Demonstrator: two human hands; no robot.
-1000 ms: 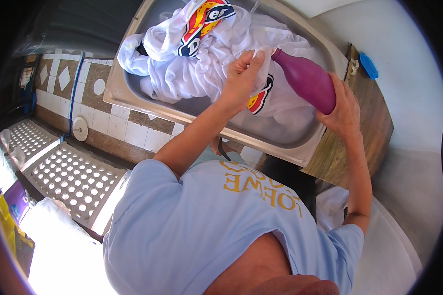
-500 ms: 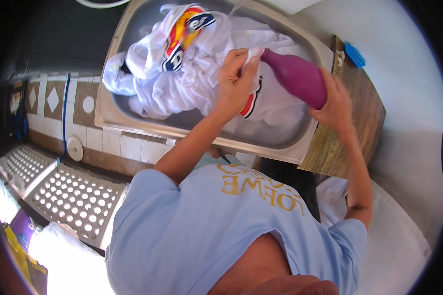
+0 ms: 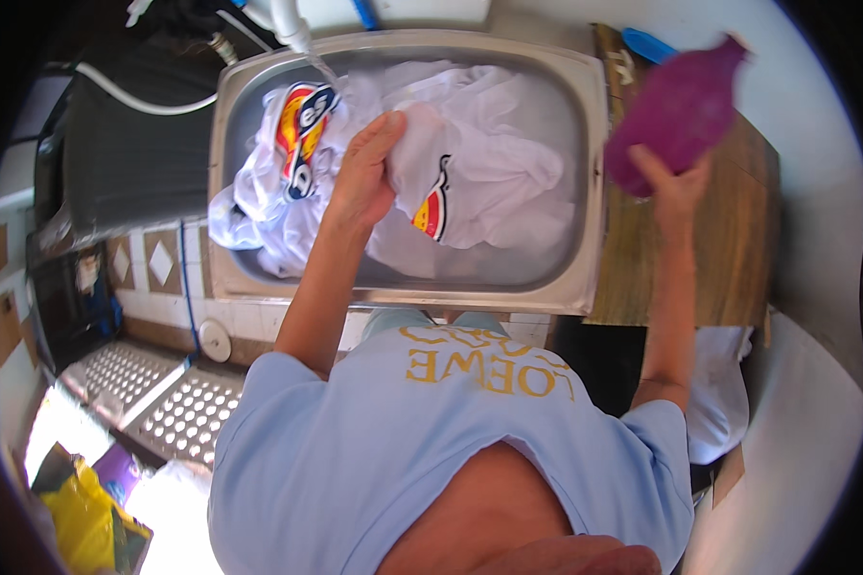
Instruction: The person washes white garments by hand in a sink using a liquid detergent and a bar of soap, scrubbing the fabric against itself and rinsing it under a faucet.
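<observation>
A wet white garment (image 3: 494, 172) with red, yellow and dark blue patches lies bunched in a metal sink (image 3: 403, 295) holding water. My left hand (image 3: 366, 172) is closed on a fold of it, above the middle of the sink; some fingertips are hidden by the cloth. Off to the right, my right hand (image 3: 673, 187) grips the wide end of a purple squeeze bottle (image 3: 676, 115). The bottle is tilted over the wooden board, its narrow neck pointing up and away to the right.
From the white tap (image 3: 288, 24) at the back, a thin stream runs into the sink. A wooden board (image 3: 681, 273) adjoins the sink's right side, with a blue plastic piece (image 3: 647, 45) at its far end. A white hose (image 3: 144, 101) curves at the left.
My right hand has carried the purple bottle away from the garment, rightward over the board. My left hand still holds the cloth. The view has shifted, bringing the tap into sight.
</observation>
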